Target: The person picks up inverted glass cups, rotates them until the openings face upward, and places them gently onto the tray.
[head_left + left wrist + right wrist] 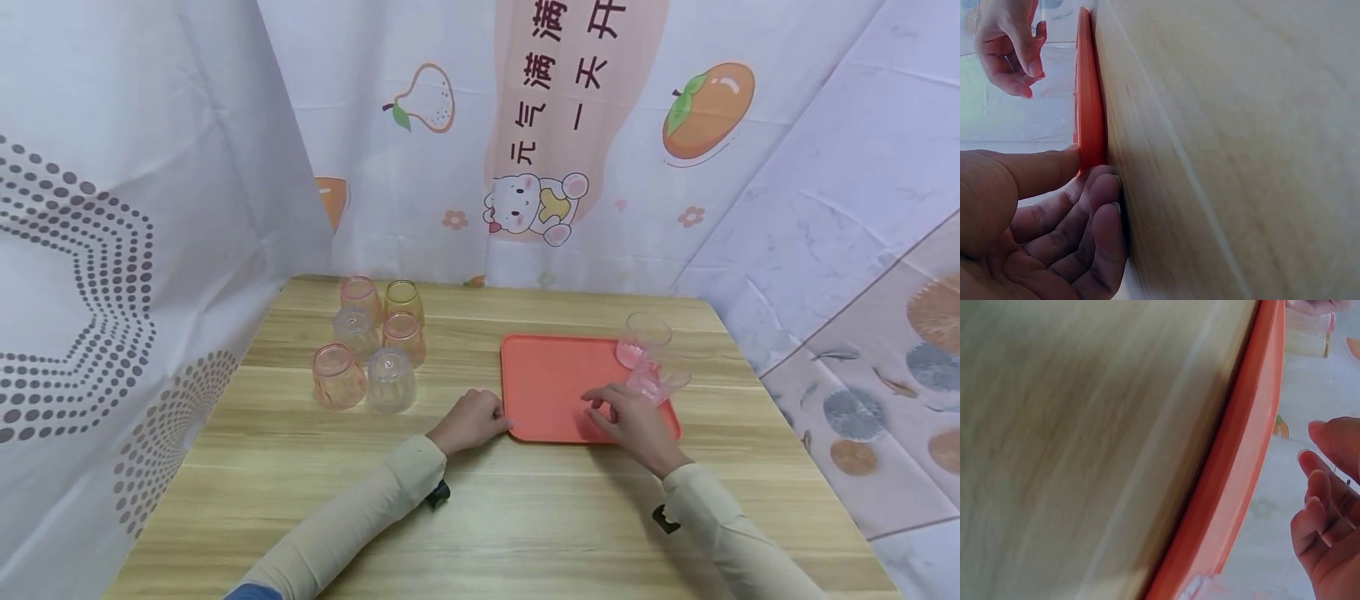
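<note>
Tray (551, 379), its near left corner pinched by fingers of the left hand (471, 419), best held flat; the right hand (633, 421), empty, fingers loosely apart, should avoid knocking the cup (647, 382) beside it.

Printed curtains (420, 200) are hanging behind and either side of the wood-grain table (540, 533), forming a makeshift booth, possibly inside a home.

Right hand (1334, 515) — fingers bent, apart from red tray (1239, 440).
Tray edge runs diagonally along wood-grain tabletop (1085, 425); clear glassware (1202, 589) partly visible at bottom edge — left hand (1319, 305) cropped at top right.
</note>
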